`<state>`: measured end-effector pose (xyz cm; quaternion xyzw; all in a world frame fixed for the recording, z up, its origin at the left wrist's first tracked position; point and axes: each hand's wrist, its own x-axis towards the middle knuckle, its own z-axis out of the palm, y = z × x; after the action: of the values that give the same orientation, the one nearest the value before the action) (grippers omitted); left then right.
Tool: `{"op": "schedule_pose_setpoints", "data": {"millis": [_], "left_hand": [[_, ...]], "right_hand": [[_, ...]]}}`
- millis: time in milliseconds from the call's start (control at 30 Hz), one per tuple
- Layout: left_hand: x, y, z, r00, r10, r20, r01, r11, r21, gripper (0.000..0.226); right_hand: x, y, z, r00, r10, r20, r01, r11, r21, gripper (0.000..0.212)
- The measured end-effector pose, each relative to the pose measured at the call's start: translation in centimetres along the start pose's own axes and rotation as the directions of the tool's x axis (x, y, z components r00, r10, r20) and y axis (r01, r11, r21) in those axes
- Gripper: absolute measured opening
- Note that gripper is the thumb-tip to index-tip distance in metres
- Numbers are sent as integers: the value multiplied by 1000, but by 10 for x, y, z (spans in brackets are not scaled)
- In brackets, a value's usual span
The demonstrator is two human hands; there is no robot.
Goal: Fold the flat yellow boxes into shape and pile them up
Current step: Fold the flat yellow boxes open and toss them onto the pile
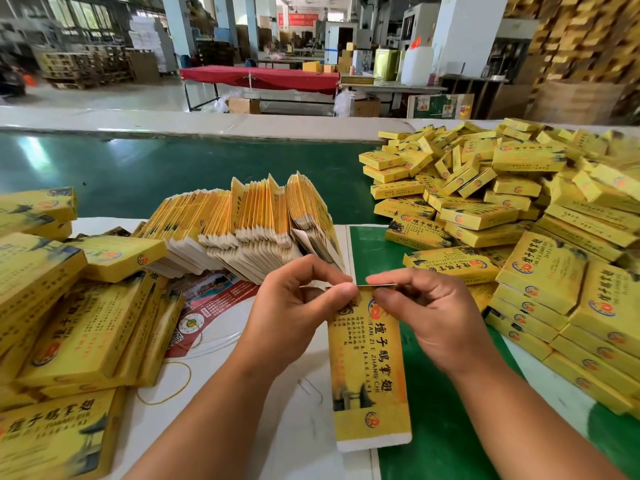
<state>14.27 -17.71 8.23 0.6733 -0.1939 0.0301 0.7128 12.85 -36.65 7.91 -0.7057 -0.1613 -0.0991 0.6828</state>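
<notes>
Two bare hands close together over the table. Left hand with thumb and fingers curled, pinching the top left corner of a flat yellow box. Right hand curled too, pinching the top right edge of the same box. Box held up lengthwise, far end at the fingertips, white flap end pointing toward the person. Just behind the hands, a leaning row of flat boxes, standing on their edges on the white table. Under that row, a red paper sheet. Near the left arm, a yellow rubber band on the table. On the right, a big heap of folded boxes on a green mat. On the left, another pile of boxes.
</notes>
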Motion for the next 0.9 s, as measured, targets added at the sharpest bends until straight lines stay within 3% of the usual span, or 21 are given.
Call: {"op": "schedule_pose_setpoints", "data": {"millis": [100,233,333,533,667,733,800,900], "left_hand": [[-1,3,-1,998,-55,36,55,998,5,34],[1,2,-2,993,-103,55,101,994,44,26],[0,0,-3,992,-118,53,116,992,38,26],[-1,1,-3,987,-158,19,158,987,5,22],[-3,5,4,981,-192,-38,192,981,-14,24],[-5,4,9,981,-159,-111,178,965,193,30],[-11,3,16,988,-94,-120,140,869,474,48],[-18,1,26,995,-45,-94,98,713,695,67]], "right_hand": [[-1,1,0,1000,-8,-18,7,999,-50,18],[-1,-1,0,1000,-3,-13,2,998,-62,14],[-1,-4,1,999,34,-6,-34,998,-48,27],[1,-2,0,995,84,61,-78,993,-91,18],[-1,-2,5,999,27,-24,-30,991,-129,12],[-4,2,8,990,-41,-135,13,979,-204,4],[-5,6,11,965,-107,-239,42,964,-262,9],[-7,6,17,952,-152,-265,81,963,-259,6]]}}
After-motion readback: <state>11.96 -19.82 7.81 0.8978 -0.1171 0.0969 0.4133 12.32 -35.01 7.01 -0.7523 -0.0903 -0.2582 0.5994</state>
